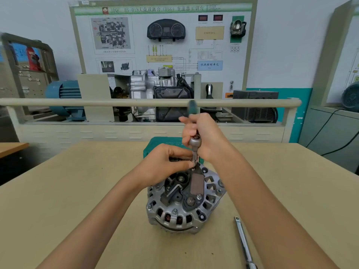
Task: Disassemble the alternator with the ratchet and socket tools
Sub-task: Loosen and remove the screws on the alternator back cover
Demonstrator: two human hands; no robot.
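Fingers [191, 164] pinch the steel socket [194, 155] above the ribbed aluminium alternator [182, 206].

A tan desk [77, 191] carries 3 things. The alternator [184, 200] stands near its middle. A green case [155, 146] lies just behind it at 12 o'clock. A chrome extension bar [243, 243] lies at 4 o'clock, apart from the alternator.
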